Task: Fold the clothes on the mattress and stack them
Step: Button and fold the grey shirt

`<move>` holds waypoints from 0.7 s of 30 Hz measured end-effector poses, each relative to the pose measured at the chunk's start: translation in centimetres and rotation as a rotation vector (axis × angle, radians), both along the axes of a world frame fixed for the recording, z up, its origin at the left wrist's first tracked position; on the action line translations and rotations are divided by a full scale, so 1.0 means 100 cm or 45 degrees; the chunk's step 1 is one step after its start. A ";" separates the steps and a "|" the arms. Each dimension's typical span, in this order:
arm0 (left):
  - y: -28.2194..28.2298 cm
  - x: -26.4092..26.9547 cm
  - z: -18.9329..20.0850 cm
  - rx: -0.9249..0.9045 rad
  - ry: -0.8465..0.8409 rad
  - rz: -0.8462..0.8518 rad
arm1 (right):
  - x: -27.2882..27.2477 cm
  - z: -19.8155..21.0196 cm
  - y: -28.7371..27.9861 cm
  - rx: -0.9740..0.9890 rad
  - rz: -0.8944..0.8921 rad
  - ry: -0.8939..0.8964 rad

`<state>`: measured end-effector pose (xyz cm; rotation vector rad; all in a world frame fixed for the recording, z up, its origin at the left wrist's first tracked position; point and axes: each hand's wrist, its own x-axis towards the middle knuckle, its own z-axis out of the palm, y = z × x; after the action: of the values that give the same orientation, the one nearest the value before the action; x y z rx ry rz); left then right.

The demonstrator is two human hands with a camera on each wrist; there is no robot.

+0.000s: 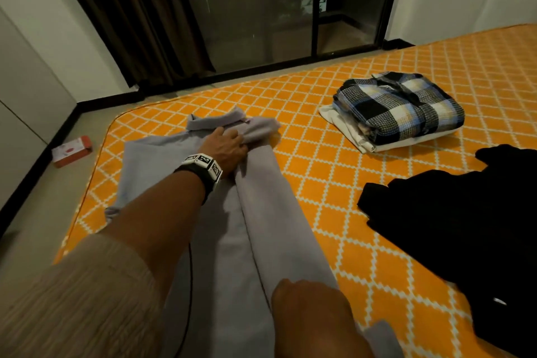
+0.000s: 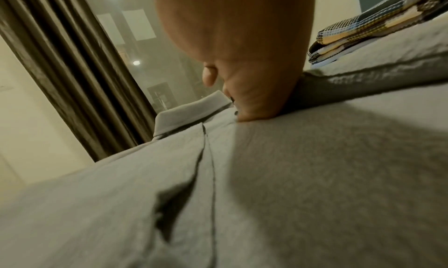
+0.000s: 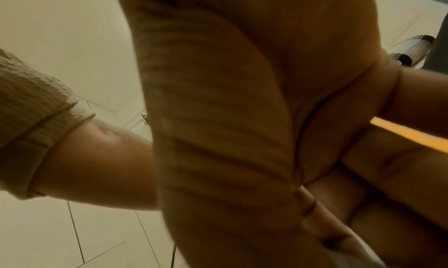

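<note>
You are working the grey shirt [image 1: 203, 212], lying at the near-left of the mattress [image 1: 377, 270]. Right side is folding inward; left side not yet. Your left hand [image 1: 229, 148] is curling its fingers round the folded sleeve nr the collar. Your right hand [image 1: 305, 299] is resting at the hem; can't tell its grip, fingers hidden. Done: checked shirt [image 1: 406, 104] is sitting folded atop white clothes, far right. Left: black garment [image 1: 465, 227], unfolded, plus finishing and stacking the grey one. Approx. halfway, in my judgement.
</note>
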<state>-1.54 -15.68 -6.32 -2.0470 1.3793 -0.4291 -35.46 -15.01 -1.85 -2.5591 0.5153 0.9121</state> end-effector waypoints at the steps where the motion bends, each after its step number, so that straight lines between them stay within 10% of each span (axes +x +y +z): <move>1: 0.000 0.002 -0.006 -0.024 0.007 0.058 | 0.002 -0.004 0.002 0.000 0.014 0.010; 10: 0.029 -0.005 0.003 -0.135 0.491 0.545 | -0.007 0.000 -0.011 -0.091 -0.024 -0.002; 21: 0.166 -0.242 0.083 -0.568 1.178 0.186 | -0.022 0.031 -0.016 -0.002 0.024 0.011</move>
<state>-25.78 0.92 1.97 -2.8798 1.7075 0.3806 -37.64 -16.65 1.28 -2.5670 0.4955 0.9299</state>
